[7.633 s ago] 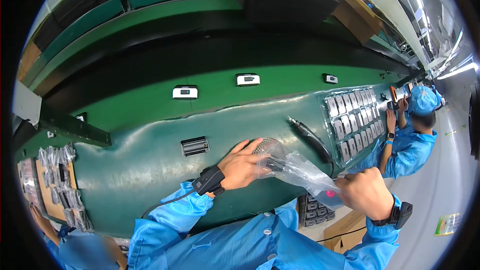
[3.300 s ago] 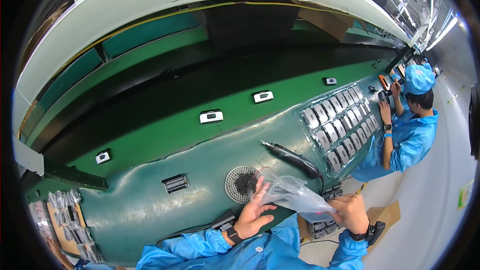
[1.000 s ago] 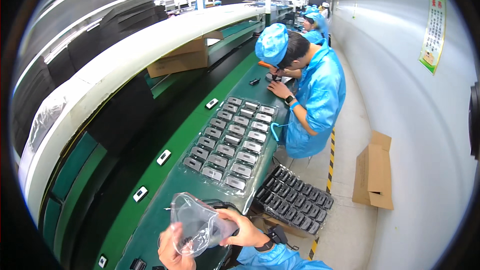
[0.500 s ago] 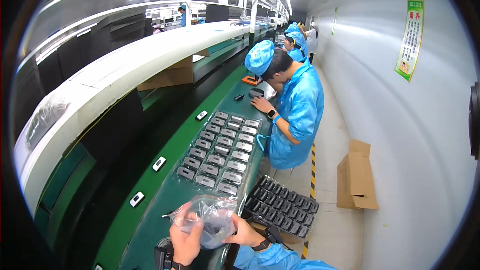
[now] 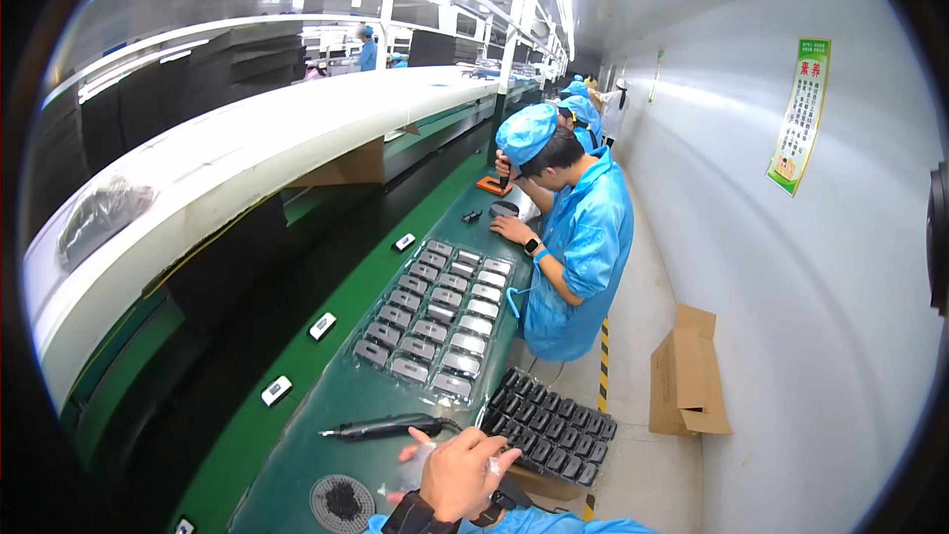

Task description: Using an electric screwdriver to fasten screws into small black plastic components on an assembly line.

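My left hand [image 5: 457, 477] lies across my right hand [image 5: 419, 437] at the lower middle, its fingers curled. Mostly hidden behind it, the right hand shows only some fingers. Crumpled clear plastic bag [image 5: 397, 480] film shows between and beside my fingers; what it contains is hidden. Just beyond the hands, a black electric screwdriver [image 5: 388, 427] lies on the green bench, its tip to the left. Left of my wrists sits a round grey mesh dish [image 5: 342, 504] with small dark parts heaped in it.
Clear trays [image 5: 432, 321] of grey-and-black devices cover the bench ahead. On my right stands a black tray [image 5: 549, 425] of dark parts. Small white devices [image 5: 277, 391] line the green conveyor. A co-worker in blue [image 5: 583, 247] leans over the bench; a cardboard box [image 5: 684, 376] stands by the wall.
The bag, spread wide between my hands before, is now bunched up. My left hand has crossed over the right, uncovering the screwdriver and dish. The co-worker's far hand now shows, raised.
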The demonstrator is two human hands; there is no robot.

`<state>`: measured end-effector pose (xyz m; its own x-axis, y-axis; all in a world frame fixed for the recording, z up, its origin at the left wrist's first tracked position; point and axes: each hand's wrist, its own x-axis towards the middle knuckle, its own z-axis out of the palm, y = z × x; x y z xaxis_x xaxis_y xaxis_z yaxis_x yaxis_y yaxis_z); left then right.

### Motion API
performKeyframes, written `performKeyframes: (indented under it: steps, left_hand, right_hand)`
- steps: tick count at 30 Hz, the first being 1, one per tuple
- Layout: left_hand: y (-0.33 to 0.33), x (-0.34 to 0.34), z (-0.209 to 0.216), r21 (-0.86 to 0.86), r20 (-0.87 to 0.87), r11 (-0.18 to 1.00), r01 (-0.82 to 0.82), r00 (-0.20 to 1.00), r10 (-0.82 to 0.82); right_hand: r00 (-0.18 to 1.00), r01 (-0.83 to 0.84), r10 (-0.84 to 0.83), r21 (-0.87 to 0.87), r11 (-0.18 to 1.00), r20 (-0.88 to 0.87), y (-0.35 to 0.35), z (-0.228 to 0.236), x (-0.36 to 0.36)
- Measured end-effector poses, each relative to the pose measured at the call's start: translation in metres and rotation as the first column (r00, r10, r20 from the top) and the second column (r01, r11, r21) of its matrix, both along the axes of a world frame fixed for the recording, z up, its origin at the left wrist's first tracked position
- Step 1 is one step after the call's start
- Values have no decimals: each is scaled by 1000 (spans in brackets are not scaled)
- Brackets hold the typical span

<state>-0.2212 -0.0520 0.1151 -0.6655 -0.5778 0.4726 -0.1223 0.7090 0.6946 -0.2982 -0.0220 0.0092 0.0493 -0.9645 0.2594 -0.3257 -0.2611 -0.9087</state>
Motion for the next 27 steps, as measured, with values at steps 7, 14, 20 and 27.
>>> performKeyframes:
  steps: [7,14,20,27]
  left_hand:
    - [34,64,-1,-227,-319,909,-350,908,270]
    - [86,119,-135,-22,-356,916,-401,859,368]
    - [69,110,-159,286,-308,944,-167,917,255]
    - [67,99,-174,338,-256,927,-165,931,259]
  right_hand:
    - [818,94,-153,-134,987,-555,1,19,14]
    - [579,29,-668,-807,590,-468,4,145,-38]
    - [845,495,-126,-672,551,519,-116,294,4]
    - [747,418,-583,-908,38,319,-265,443,54]
